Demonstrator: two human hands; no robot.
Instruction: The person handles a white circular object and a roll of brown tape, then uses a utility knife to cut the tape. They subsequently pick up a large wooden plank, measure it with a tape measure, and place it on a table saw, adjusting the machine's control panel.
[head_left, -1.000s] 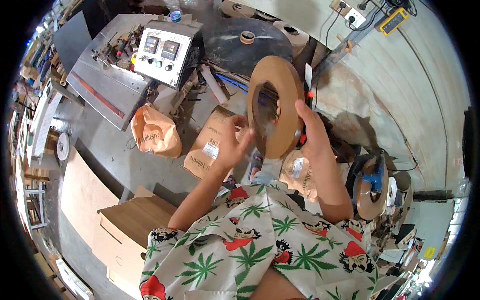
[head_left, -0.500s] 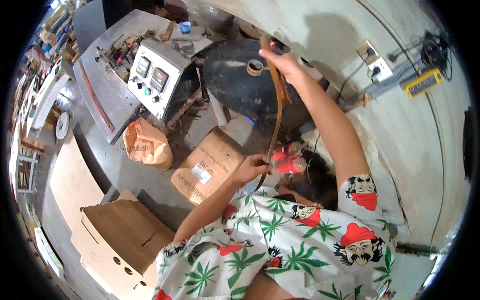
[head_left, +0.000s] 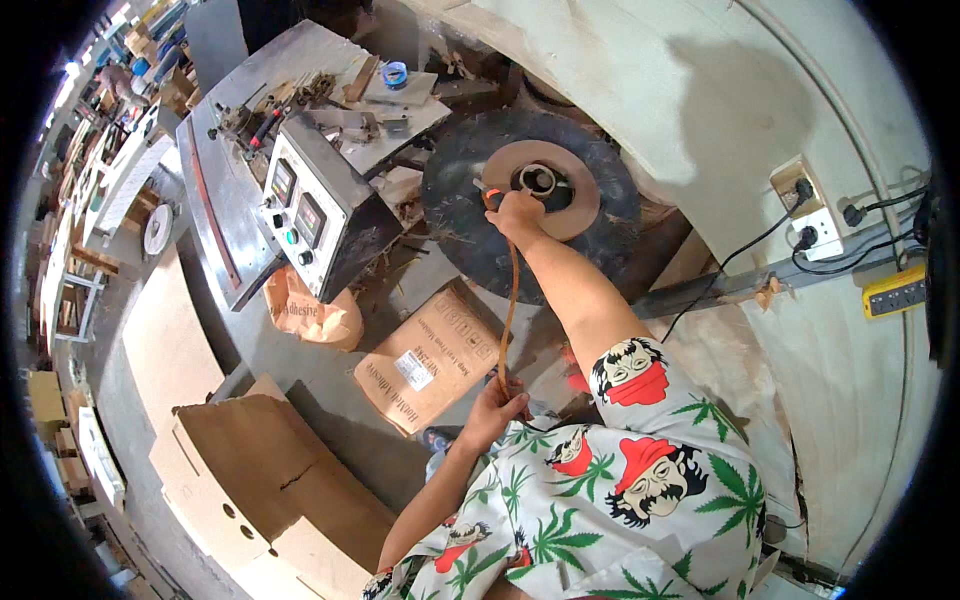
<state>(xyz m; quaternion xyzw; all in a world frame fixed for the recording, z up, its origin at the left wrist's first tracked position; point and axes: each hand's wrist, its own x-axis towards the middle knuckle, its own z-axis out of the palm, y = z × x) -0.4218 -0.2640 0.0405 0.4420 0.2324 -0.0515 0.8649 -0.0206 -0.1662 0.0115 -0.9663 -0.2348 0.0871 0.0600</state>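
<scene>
A long, narrow brown strip [head_left: 507,325] runs between my two hands. Low in the middle, my left hand [head_left: 490,412] pinches the strip near my shirt. My right hand [head_left: 518,216] reaches over a large black disc [head_left: 455,165], its fingers closed round a small orange-handled tool [head_left: 491,199] with a greyish tip. The strip's upper part passes under my right palm, where its end is hidden. Beside those fingers lies a flat tan coil [head_left: 575,200] on the disc, with a tape-like ring [head_left: 537,181] at its centre.
A control box [head_left: 310,205] with small displays and knobs stands on a grey metal table [head_left: 235,150]. Below are a closed carton [head_left: 430,355], a crumpled paper bag [head_left: 312,312] and an open carton [head_left: 270,460]. Power sockets [head_left: 808,210] and a yellow power strip [head_left: 893,293] line the right wall.
My right hand has come down and left from its raised position, over the disc beside the tan coil. The left hand still pinches the strip, a little lower. The view has shifted.
</scene>
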